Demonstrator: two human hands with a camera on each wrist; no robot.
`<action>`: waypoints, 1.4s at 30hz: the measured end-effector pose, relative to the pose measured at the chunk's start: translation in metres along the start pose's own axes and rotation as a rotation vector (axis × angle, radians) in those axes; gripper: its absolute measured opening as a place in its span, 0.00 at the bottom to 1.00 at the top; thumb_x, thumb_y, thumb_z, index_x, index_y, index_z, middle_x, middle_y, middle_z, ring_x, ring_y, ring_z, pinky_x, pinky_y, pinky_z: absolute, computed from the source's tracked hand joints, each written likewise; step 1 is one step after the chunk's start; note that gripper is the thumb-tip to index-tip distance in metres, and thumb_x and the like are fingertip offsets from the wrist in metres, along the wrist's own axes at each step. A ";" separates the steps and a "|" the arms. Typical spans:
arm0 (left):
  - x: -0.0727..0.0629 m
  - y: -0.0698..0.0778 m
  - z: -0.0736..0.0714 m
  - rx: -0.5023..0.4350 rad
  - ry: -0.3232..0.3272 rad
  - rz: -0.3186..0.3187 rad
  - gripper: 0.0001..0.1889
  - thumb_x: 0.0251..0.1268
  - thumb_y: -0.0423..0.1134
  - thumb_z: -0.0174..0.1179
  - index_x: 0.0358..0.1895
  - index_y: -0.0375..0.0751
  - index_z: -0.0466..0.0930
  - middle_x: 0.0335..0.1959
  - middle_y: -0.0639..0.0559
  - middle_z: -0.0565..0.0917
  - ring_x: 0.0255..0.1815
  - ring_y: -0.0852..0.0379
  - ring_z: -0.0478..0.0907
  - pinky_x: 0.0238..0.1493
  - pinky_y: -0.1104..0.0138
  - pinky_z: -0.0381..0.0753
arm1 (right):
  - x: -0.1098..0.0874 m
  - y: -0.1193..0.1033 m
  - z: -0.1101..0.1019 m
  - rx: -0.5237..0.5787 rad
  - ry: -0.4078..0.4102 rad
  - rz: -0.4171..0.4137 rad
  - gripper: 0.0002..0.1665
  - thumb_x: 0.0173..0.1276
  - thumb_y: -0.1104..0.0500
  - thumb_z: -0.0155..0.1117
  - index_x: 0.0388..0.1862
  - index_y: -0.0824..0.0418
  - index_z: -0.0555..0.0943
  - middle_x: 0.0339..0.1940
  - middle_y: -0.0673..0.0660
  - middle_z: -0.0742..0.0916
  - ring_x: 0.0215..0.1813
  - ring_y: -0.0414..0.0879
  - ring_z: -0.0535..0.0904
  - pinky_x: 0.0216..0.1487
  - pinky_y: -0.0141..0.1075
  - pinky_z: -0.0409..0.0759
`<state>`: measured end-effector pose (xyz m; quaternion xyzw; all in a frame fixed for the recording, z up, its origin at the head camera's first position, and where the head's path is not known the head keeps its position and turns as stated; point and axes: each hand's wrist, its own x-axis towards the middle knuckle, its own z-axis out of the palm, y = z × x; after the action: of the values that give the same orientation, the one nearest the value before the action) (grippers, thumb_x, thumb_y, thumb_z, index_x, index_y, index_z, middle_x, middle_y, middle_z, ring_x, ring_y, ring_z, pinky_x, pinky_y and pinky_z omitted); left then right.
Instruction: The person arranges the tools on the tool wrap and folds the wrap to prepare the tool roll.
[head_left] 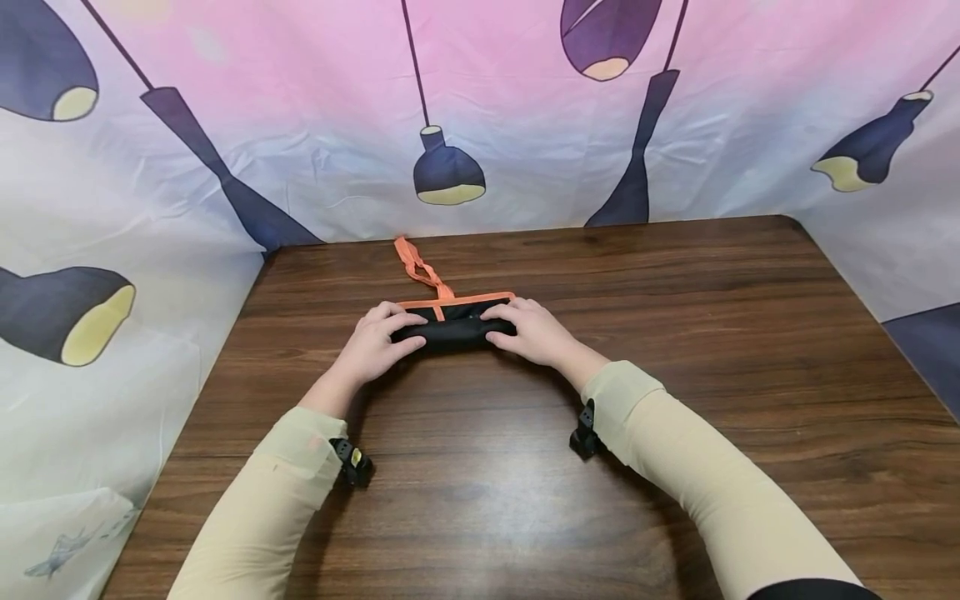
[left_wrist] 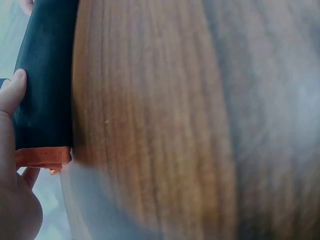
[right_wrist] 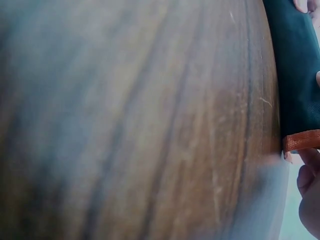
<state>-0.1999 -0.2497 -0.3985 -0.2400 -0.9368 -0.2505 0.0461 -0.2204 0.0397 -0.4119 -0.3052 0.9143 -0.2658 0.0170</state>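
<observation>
A black fabric roll [head_left: 456, 335] with orange edging lies crosswise on the table, its far flap still flat behind the rolled part. An orange tie strap [head_left: 422, 268] runs from the flap toward the back edge. My left hand [head_left: 372, 343] grips the roll's left end, thumb on the near side and fingers over the top. At the other end my right hand [head_left: 534, 333] holds it the same way. In the left wrist view the left thumb [left_wrist: 14, 92] presses on the black cloth above the orange edging [left_wrist: 44, 156]. The right wrist view shows the roll's orange-bound end [right_wrist: 302, 139] beside the fingers.
The brown wood-grain table [head_left: 480, 467] stretches in front of the roll and to both sides. A patterned cloth backdrop [head_left: 337, 167] hangs behind its back edge. Small black wrist cameras [head_left: 352, 463] sit at both cuffs.
</observation>
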 end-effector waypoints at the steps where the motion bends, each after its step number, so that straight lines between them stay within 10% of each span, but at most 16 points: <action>1: 0.000 0.000 0.001 0.001 0.009 0.006 0.17 0.62 0.45 0.62 0.54 0.47 0.79 0.50 0.44 0.72 0.52 0.44 0.68 0.55 0.47 0.59 | 0.000 0.000 0.000 0.004 -0.003 0.005 0.23 0.69 0.46 0.56 0.61 0.47 0.75 0.58 0.59 0.76 0.59 0.55 0.69 0.60 0.50 0.63; 12: 0.003 -0.001 0.007 0.102 0.144 0.048 0.13 0.60 0.45 0.63 0.48 0.49 0.83 0.50 0.44 0.72 0.48 0.41 0.64 0.51 0.44 0.54 | 0.008 0.005 -0.002 0.026 -0.045 0.040 0.23 0.70 0.45 0.54 0.62 0.48 0.74 0.61 0.57 0.76 0.60 0.55 0.69 0.61 0.48 0.62; 42: 0.008 -0.002 0.001 -0.114 -0.080 -0.135 0.19 0.67 0.48 0.56 0.58 0.48 0.76 0.58 0.45 0.73 0.61 0.43 0.64 0.60 0.48 0.60 | 0.010 0.007 -0.004 0.058 -0.047 0.045 0.24 0.71 0.46 0.53 0.63 0.51 0.73 0.61 0.56 0.77 0.65 0.56 0.67 0.66 0.47 0.56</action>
<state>-0.2080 -0.2475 -0.3982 -0.1886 -0.9360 -0.2963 -0.0222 -0.2334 0.0405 -0.4103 -0.2903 0.9122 -0.2843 0.0533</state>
